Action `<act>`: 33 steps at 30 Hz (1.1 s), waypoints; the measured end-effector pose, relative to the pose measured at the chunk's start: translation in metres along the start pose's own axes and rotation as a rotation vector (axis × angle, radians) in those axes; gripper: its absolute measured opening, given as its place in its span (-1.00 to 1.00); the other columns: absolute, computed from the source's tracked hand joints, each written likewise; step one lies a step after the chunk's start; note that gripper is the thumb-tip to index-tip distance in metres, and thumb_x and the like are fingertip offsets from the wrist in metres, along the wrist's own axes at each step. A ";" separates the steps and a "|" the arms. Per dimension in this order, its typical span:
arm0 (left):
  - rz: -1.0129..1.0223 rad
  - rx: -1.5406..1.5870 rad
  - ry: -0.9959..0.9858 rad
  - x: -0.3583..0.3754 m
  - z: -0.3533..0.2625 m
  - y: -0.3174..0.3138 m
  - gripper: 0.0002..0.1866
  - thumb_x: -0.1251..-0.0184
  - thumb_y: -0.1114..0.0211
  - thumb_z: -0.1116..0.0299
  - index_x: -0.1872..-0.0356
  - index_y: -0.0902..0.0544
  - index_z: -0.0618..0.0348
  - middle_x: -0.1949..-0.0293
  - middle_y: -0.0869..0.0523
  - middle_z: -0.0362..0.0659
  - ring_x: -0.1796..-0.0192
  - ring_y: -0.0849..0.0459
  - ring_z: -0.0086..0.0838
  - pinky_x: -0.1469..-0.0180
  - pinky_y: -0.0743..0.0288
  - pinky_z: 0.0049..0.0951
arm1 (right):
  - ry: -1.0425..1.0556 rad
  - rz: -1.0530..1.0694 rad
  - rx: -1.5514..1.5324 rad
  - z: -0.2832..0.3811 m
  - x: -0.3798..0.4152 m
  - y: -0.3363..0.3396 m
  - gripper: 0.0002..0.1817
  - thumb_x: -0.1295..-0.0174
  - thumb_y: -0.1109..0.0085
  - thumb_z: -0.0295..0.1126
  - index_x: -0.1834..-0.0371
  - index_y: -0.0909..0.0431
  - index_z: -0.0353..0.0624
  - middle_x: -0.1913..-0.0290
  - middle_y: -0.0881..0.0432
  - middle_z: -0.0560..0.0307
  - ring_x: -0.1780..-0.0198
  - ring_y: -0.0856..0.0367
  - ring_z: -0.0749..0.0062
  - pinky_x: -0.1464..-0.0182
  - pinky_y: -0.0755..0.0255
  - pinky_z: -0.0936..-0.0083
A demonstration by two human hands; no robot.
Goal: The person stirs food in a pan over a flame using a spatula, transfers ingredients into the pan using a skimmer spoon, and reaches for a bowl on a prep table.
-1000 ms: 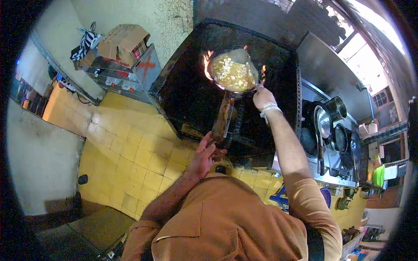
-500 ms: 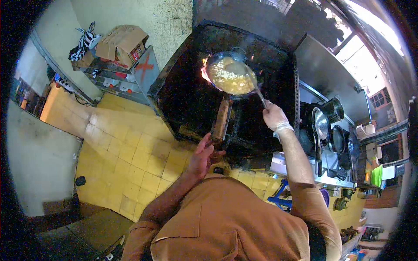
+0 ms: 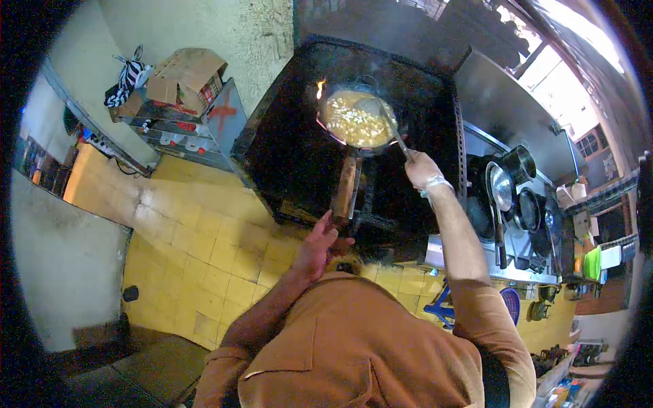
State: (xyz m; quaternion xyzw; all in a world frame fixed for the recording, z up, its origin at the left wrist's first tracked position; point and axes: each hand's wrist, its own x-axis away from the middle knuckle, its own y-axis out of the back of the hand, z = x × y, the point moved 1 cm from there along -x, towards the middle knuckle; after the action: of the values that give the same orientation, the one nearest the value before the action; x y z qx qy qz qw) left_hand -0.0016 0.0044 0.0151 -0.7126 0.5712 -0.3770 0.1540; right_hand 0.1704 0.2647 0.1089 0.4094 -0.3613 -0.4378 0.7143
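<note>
A round wok [image 3: 325, 129] full of bubbling, pale yellow food [image 3: 354, 122] sits over a burner on the blackened stove [image 3: 292, 129]. Its wooden handle [image 3: 347, 187] points toward me. My left hand [image 3: 317, 250] is at the near end of that handle, thumb side along its left and fingertips showing on the right; the grip is partly hidden. In my right hand [image 3: 423, 171] is the long shaft of a metal ladle [image 3: 398, 134], fingers wrapped around it. The ladle's broad head [image 3: 369, 107] lies in the food near the wok's far right side.
Flame [image 3: 320, 88] licks up at the wok's far left rim. To the right, a steel counter holds pans [image 3: 501, 187] and pots. A shelf unit [image 3: 221, 115] with a cardboard box [image 3: 187, 81] stands left. Yellow tiles [image 3: 197, 231] cover the floor; a blue stool [image 3: 440, 307] is at right.
The flame at the wok's left has shrunk. My right hand and the ladle have shifted slightly left and nearer the far side, while my left hand has come closer in around the handle end.
</note>
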 end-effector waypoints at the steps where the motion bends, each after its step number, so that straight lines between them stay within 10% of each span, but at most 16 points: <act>1: 0.066 -0.005 -0.017 -0.003 0.002 0.004 -0.35 -0.46 0.01 0.35 -0.50 0.05 -0.03 -0.22 -0.41 -0.21 0.00 -0.65 -0.31 0.15 -0.53 -0.35 | -0.017 0.027 -0.032 0.004 0.005 0.005 -0.57 -0.17 0.13 -0.40 -0.11 -0.46 -0.25 0.09 -0.60 -0.35 0.00 -0.58 -0.16 -0.11 -0.43 0.12; 17: 0.160 -0.159 0.019 -0.004 0.003 0.034 -0.26 -0.44 -0.07 0.26 -0.50 0.14 -0.17 -0.41 -0.24 -0.05 -0.15 -0.59 -0.11 0.02 -0.62 -0.17 | 0.246 -0.142 0.101 0.023 0.018 -0.016 -0.53 -0.20 0.13 -0.39 -0.20 -0.44 -0.19 0.16 -0.62 -0.34 0.06 -0.60 -0.17 -0.02 -0.46 0.15; 24: -0.020 -0.295 -0.041 0.016 0.019 0.188 -0.31 -0.45 -0.05 0.25 -0.49 0.08 -0.16 -0.40 -0.29 -0.10 -0.12 -0.60 -0.22 0.05 -0.52 -0.34 | 0.022 -0.046 0.101 0.055 0.042 -0.017 -0.52 -0.16 0.10 -0.42 -0.18 -0.42 -0.29 0.07 -0.59 -0.38 -0.04 -0.54 -0.22 -0.17 -0.39 0.11; 25: -0.019 -0.449 -0.099 0.023 0.037 0.230 -0.32 -0.44 -0.06 0.23 -0.49 0.06 -0.16 -0.38 -0.31 -0.09 -0.09 -0.61 -0.25 0.07 -0.53 -0.36 | -0.018 -0.032 -0.035 0.065 0.056 -0.011 -0.52 -0.18 0.10 -0.41 -0.21 -0.41 -0.28 0.24 -0.58 -0.27 0.19 -0.54 -0.06 0.06 -0.40 0.19; 29: -0.546 -0.226 0.122 0.085 0.064 0.322 -0.50 -0.36 -0.05 -0.03 -0.19 -0.28 -0.02 0.14 -0.54 -0.19 0.26 -0.58 -0.38 0.26 -0.48 -0.32 | -0.101 -0.008 -0.427 0.073 0.079 -0.021 -0.50 -0.25 0.10 -0.41 -0.30 -0.35 -0.21 0.67 -0.43 0.15 0.76 -0.37 0.49 0.70 -0.26 0.47; 33: -0.723 -0.090 0.437 0.165 0.126 0.428 -0.45 -0.28 0.06 -0.31 0.25 -0.61 -0.05 0.54 -0.51 -0.34 0.54 -0.46 -0.44 0.56 -0.31 -0.27 | -0.037 0.005 -0.204 0.058 0.055 -0.052 -0.53 -0.22 0.09 -0.36 -0.23 -0.41 -0.17 0.20 -0.66 -0.24 0.14 -0.65 -0.08 0.06 -0.51 0.18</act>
State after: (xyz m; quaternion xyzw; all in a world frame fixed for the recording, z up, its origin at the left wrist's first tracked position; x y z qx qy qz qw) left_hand -0.2001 -0.3042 -0.2880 -0.7764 0.3195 -0.5237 -0.1443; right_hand 0.1223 0.1835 0.0937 0.3255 -0.3291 -0.4779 0.7466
